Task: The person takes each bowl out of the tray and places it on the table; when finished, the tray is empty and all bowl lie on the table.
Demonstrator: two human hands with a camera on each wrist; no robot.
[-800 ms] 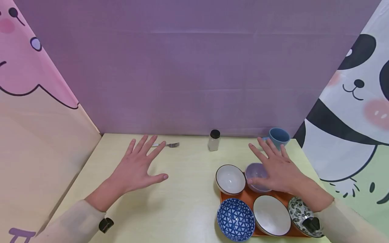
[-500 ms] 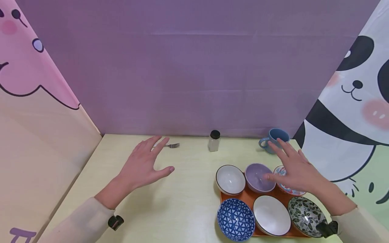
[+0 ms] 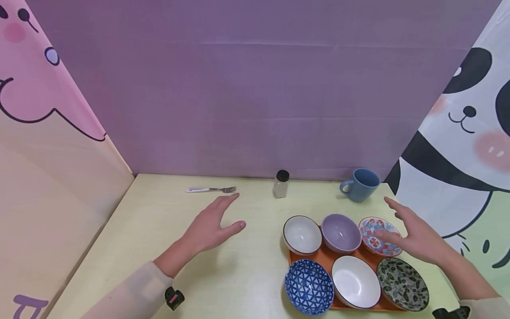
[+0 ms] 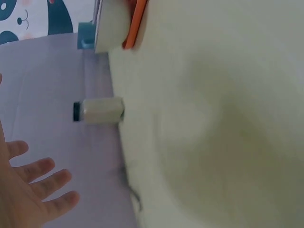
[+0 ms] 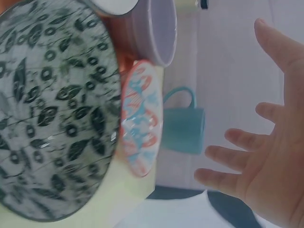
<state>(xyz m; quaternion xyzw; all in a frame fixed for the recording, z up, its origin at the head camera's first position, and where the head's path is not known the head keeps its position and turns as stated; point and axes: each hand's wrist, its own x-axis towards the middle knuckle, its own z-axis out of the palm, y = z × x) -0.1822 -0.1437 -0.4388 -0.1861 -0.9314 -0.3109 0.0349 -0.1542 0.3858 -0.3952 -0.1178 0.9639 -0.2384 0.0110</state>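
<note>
My left hand (image 3: pixel 209 228) hovers over the table's left half, fingers extended and thumb apart, holding nothing. Just beyond its fingertips lies a fork (image 3: pixel 211 189) with a white handle. At the right, my right hand (image 3: pixel 418 235) is raised beside a red-and-blue patterned dish (image 3: pixel 380 237), its thumb overlapping that dish in the head view. The right wrist view shows this palm bare, with spread fingers near the blue mug (image 5: pixel 183 129). A dark leaf-patterned dish (image 3: pixel 402 283) sits in front of the red-and-blue one. Whether either hand touches anything below is not visible; both appear apart.
An orange tray (image 3: pixel 324 257) bears several dishes: a white bowl (image 3: pixel 302 235), a purple bowl (image 3: pixel 341 232), a blue triangle-patterned bowl (image 3: pixel 309 287) and a larger white bowl (image 3: pixel 356 282). A black-capped jar (image 3: pixel 280 184) stands near the purple backdrop (image 3: pixel 255 88).
My left hand has moved right, uncovering the fork. My right hand has also moved right, exposing the mug and the red-and-blue dish. Both hands have turned more sideways.
</note>
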